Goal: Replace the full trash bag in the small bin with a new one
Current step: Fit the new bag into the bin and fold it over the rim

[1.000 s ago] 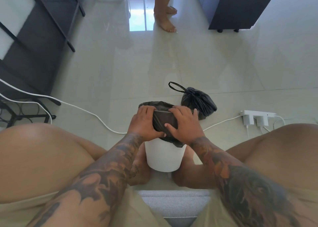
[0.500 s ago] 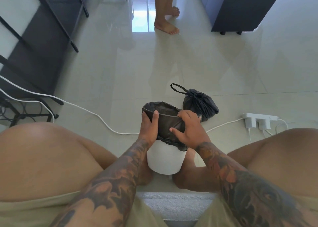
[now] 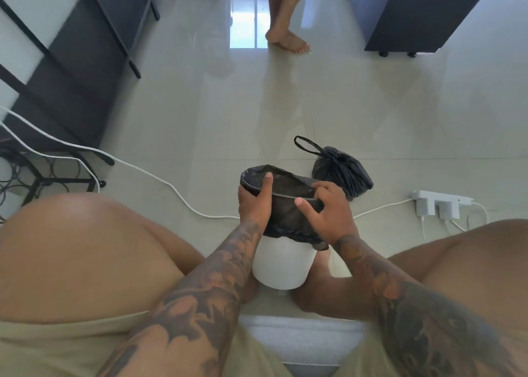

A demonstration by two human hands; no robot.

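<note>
Floor tiles [image 3: 285, 105], pale and glossy, fill most of the head view. Dark furniture frames [image 3: 71, 56] at upper left are cut off by the edge, as is a dark cabinet [image 3: 423, 13] at upper right. Another person's bare foot [image 3: 287, 40] stands near the top, the leg cut off above. Bare thighs and tattooed forearms of the seated person take up the lower half, hiding the floor beneath.

Between the knees stands the small white bin [image 3: 281, 265], its base partly hidden by the legs. A new black bag [image 3: 285, 205] is draped over its rim and hangs down the outside; the inside of the bag is too dark to make out. The left hand [image 3: 254, 205] grips the bag at the left rim, thumb laid over the edge, its other fingers hidden behind the bin. The right hand [image 3: 331, 213] clasps the right rim, fingers curled on the plastic.

Just beyond the bin lies the full tied bag [image 3: 343, 172], partly hidden by the right hand. A white power strip [image 3: 440, 202] sits at right, and a white cable [image 3: 128, 162] trails left.
</note>
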